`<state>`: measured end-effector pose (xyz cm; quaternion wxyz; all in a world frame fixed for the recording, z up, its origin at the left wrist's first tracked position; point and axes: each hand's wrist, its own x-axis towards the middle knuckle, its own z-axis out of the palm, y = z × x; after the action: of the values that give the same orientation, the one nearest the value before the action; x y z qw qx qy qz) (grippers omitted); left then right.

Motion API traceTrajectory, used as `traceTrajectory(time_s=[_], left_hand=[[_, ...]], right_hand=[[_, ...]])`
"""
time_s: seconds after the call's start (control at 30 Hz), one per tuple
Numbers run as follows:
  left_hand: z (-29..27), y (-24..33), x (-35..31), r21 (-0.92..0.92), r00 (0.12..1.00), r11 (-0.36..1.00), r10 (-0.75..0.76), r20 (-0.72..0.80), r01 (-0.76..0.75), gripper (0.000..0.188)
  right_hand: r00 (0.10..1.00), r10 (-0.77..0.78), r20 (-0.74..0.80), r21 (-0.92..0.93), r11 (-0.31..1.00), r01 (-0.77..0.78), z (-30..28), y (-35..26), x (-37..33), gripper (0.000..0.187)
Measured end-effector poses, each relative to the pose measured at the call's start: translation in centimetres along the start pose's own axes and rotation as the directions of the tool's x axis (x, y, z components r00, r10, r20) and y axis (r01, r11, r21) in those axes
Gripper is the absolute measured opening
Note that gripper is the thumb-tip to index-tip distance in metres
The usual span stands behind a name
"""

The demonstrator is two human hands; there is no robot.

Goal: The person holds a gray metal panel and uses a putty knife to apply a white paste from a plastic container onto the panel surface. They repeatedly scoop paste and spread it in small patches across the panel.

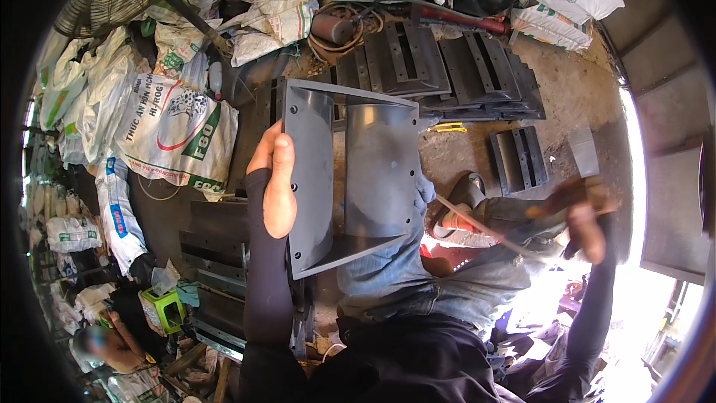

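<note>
Left hand [277, 183] grips the left flange of a dark metal channel piece [350, 175], held upright above the lap, the piece extending rightward from the fingers; right hand [585, 220] clasps a hammer [578, 172] raised well apart, with similar metal pieces [477, 75] stacked on the ground beyond

Dark grey metal channel piece [350, 172], blue jeans [418, 269], white printed sacks [168, 130].
</note>
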<state>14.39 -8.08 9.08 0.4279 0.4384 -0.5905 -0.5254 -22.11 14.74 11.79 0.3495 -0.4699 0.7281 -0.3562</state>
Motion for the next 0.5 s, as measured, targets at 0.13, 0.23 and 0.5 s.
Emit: traceTrajectory(time_s=[0.13, 0.23, 0.5], left_hand=[[-0.6, -0.6, 0.8, -0.020, 1.000, 0.999, 0.026, 0.017, -0.026, 0.051], [-0.7, -0.7, 0.4, -0.032, 1.000, 0.999, 0.000, 0.015, 0.001, 0.049], [0.3, -0.2, 0.3, -0.045, 1.000, 0.999, 0.012, 0.027, -0.010, 0.049]], right_hand=[[0.972, 0.027, 0.232, -0.564, 0.818, 0.112, 6.5, -2.3, 0.6, 0.044], [0.960, 0.039, 0.276, -0.719, 0.672, 0.180, 8.8, -4.3, 0.6, 0.045], [0.920, -0.205, 0.334, -0.730, 0.561, 0.390, 11.5, -7.9, 4.9, 0.038]])
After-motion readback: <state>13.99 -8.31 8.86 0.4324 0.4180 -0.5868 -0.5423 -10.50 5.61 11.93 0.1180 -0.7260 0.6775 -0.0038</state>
